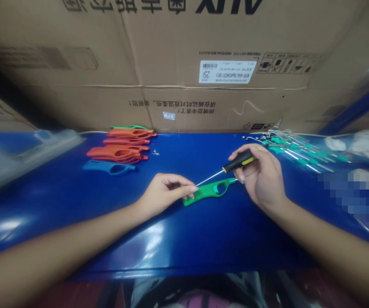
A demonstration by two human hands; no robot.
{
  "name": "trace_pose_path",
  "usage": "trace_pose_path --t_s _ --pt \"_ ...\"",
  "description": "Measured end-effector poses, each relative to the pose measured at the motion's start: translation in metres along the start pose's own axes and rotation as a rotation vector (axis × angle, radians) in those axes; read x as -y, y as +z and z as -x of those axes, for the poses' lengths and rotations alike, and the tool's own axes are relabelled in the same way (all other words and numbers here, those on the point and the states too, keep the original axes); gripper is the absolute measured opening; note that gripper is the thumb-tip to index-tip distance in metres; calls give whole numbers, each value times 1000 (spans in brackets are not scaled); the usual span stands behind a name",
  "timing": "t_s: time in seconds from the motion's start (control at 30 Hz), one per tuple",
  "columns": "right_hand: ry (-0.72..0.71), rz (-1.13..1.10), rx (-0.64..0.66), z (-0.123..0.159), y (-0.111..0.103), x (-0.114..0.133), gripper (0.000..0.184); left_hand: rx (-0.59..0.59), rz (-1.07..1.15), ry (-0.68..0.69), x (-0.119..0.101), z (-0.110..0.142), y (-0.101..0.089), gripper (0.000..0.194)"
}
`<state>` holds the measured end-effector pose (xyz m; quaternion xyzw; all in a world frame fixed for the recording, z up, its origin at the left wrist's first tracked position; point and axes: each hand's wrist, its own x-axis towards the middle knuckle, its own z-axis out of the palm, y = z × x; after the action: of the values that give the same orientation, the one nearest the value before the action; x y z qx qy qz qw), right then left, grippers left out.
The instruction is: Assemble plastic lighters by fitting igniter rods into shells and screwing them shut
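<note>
A green gas lighter body [204, 193] with a trigger loop lies on the blue table. My left hand [166, 191] is closed at its left end, thumb and fingers pinching there. In my right hand [264, 179] is a screwdriver [239, 161] with a black and yellow handle. Its thin shaft slants down to the left, and the tip meets my left fingertips at the lighter body; the exact contact spot is hidden. The lighter's narrow right end reaches close to my right fingers.
Several orange lighter bodies [118, 153] and a blue one [109, 167] lie at the left back. Small white pieces [156, 152] are beside them. Metal rods with green parts [299, 149] are piled at right. A large cardboard box [171, 64] stands behind the table [116, 252].
</note>
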<state>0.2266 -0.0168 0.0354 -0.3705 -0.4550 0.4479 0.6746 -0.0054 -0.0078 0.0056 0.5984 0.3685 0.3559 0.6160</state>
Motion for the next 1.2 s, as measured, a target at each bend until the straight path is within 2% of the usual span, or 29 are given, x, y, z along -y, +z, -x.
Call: trace_pose_path --t_s 0.47,0.7,0.83,0.97,1.13,1.2 --pt "-10 34 4 0 1 0 18 3 -45 -8 -1 -1 0 14" --pt "-78 74 139 5 1 7 13 7 -78 -5 2 1 1 15" --pt "-83 151 209 7 1 10 22 24 -107 21 3 2 2 18" --pt "-179 220 172 9 5 10 35 59 -149 64 2 4 2 18" --pt "-211 221 182 13 7 5 29 59 -224 145 3 5 1 20" --pt "-200 198 230 14 6 4 35 53 -247 163 4 5 0 22"
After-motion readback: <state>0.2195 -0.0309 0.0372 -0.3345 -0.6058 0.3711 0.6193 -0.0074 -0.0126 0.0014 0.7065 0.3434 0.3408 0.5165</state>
